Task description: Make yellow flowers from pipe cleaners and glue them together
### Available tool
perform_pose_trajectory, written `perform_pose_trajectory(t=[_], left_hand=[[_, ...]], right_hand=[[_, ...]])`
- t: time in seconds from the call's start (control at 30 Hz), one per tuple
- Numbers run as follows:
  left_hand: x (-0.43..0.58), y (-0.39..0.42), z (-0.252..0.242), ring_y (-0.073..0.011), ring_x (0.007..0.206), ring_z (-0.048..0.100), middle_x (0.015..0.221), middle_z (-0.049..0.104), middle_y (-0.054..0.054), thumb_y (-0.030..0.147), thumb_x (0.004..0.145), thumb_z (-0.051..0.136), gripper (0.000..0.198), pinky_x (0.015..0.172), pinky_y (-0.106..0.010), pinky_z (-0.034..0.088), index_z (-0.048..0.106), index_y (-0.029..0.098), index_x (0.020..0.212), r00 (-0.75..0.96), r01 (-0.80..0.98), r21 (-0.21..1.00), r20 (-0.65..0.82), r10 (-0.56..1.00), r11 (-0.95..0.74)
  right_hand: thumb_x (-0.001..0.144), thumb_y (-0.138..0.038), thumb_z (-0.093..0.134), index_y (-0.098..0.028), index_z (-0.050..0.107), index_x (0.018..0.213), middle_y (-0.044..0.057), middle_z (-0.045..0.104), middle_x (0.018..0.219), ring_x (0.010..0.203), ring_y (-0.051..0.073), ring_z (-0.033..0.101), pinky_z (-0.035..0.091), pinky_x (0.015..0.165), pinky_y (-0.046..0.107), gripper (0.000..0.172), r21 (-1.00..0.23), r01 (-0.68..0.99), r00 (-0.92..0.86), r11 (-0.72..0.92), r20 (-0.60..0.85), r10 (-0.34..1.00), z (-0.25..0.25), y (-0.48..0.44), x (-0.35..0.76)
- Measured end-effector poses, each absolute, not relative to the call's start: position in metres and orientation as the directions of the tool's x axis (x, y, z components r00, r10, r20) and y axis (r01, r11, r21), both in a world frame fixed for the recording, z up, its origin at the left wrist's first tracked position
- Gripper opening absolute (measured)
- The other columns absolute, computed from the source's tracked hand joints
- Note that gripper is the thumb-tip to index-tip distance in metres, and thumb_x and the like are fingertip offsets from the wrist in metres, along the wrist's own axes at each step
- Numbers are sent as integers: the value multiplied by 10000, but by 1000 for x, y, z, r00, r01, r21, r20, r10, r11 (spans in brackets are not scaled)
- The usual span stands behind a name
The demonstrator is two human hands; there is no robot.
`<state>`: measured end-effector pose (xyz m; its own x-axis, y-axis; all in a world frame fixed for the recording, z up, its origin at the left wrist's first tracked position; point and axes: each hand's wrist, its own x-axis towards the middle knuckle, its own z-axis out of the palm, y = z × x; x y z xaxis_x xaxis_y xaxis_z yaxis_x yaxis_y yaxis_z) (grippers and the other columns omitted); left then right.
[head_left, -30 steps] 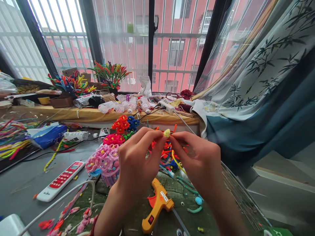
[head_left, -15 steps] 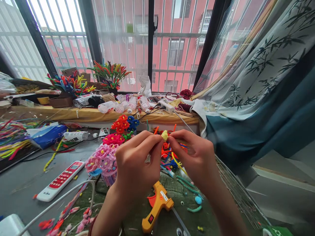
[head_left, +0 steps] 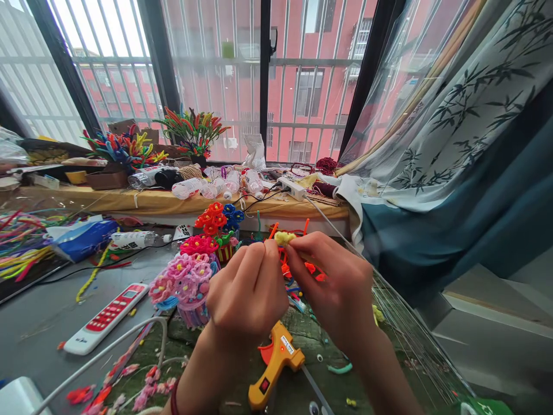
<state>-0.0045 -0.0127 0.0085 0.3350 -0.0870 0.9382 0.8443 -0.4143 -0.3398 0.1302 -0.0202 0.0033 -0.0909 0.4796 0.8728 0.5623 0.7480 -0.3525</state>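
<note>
Between my fingertips, above the table, is a small piece of yellow pipe cleaner, bent into a short fuzzy curl. My left hand pinches its near left part, with the fingers folded and the back of the hand facing me. On the other side my right hand grips its right end between thumb and forefinger. Below the hands lies a yellow hot glue gun with a small red light and a glue stick at its rear. Pink pipe-cleaner flowers stand left of my left hand.
Red flowers and blue flowers stand behind the pink ones. A white remote-like device and a white cable lie at left. Thin metal wires run along the right edge. Bottles and a power strip rest on the sill.
The yellow piece has turned from a compact bunch to a longer sideways curl. My left hand has rotated, its knuckles more toward me; my right hand has shifted slightly left.
</note>
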Motion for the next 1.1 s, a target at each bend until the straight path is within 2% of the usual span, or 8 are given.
perform_pose_trajectory(t=[0.13, 0.23, 0.4, 0.5, 0.7, 0.97, 1.1], left_hand=[[-8, -10, 4, -143, 548, 612, 634, 676, -48, 3, 798, 657, 104, 565, -256, 477, 688, 82, 859, 356, 849, -360, 931, -83, -386], [-9, -8, 1, -134, 559, 650, 659, 711, -37, 13, 795, 687, 129, 572, -226, 491, 697, 113, 876, 290, 861, -287, 955, -59, -421], [-7, -4, 3, -111, 547, 659, 672, 743, -31, 21, 800, 712, 99, 581, -200, 506, 710, 119, 819, 141, 790, -122, 990, -16, -600], [-6, -4, 5, -116, 599, 679, 704, 750, -48, 4, 817, 694, 95, 623, -198, 519, 716, 94, 840, 152, 729, -82, 987, 44, -679], [-10, -6, 9, -116, 623, 655, 737, 722, -40, 41, 870, 659, 72, 621, -215, 512, 714, 87, 881, 199, 646, -8, 967, 159, -763], [-11, -9, 13, -101, 667, 656, 777, 739, -24, 53, 880, 674, 73, 668, -202, 511, 717, 108, 904, 171, 682, 26, 966, 194, -731], [-12, -10, 14, -113, 659, 663, 757, 743, -39, 61, 873, 688, 46, 666, -207, 509, 728, 83, 876, 192, 721, -26, 968, 164, -693]], right_hand=[[931, -90, 591, -150, 637, 820, 37, 676, 753, 660, 138, 620, 489, 629, 236, 135, -326, 564, -112, 759, 880, 461, 4, -22, 128], [928, -86, 593, -133, 657, 831, 39, 700, 764, 669, 125, 634, 492, 646, 217, 125, -351, 548, -88, 760, 879, 469, 4, -21, 128], [916, -177, 641, -146, 704, 903, 27, 762, 823, 732, 144, 712, 537, 688, 227, 72, -625, 438, 27, 646, 727, 686, 5, -17, 130], [916, -260, 658, -145, 714, 958, 42, 780, 863, 762, 182, 735, 553, 702, 276, 135, -703, 386, 50, 597, 662, 748, 3, -14, 132], [960, -221, 600, -159, 702, 897, 12, 742, 824, 758, 154, 691, 510, 693, 249, 135, -630, 422, -23, 652, 711, 702, 3, -12, 139], [943, -101, 608, -162, 661, 787, -25, 647, 741, 686, 93, 602, 457, 660, 181, 176, -476, 444, -118, 759, 809, 576, 7, -15, 145], [940, -81, 613, -151, 661, 807, -15, 648, 764, 714, 90, 607, 453, 691, 172, 158, -433, 457, -145, 777, 826, 545, 6, -14, 147]])
